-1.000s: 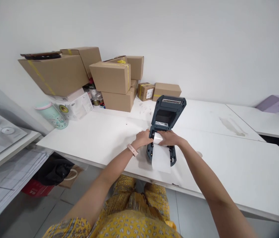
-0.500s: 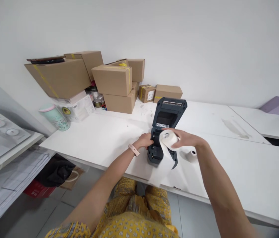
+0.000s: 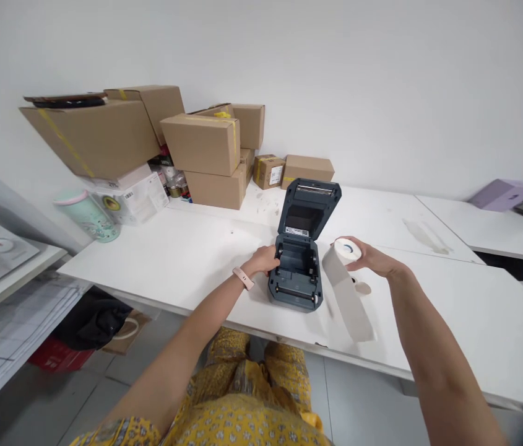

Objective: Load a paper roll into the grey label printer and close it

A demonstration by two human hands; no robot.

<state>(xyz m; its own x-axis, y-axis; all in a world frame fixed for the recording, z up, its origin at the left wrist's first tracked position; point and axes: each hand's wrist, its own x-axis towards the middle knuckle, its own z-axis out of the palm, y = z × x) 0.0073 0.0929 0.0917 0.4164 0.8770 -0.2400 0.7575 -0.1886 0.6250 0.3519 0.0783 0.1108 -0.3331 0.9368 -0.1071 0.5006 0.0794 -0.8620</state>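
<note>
1. Left hand (image 3: 264,260): fingers curled over the left edge of the printer (image 3: 294,280), gripping it; band (image 3: 243,278) on wrist.
2. Right hand (image 3: 366,255): part open, the width of the roll (image 3: 347,249), thumb and fingers closed about its right side.
3. Roll held to the right of the printer, apart from it, one end face turned up. Loose strip (image 3: 349,303) hangs toward the front of the worktop (image 3: 432,310).
4. Printer on worktop, lid (image 3: 313,201) raised and tilted back, bay exposed.
5. Second roll (image 3: 362,287) just beside the strip, partly hidden.
6. Cartons (image 3: 200,145) stacked back left; cup (image 3: 88,217) near them.
</note>
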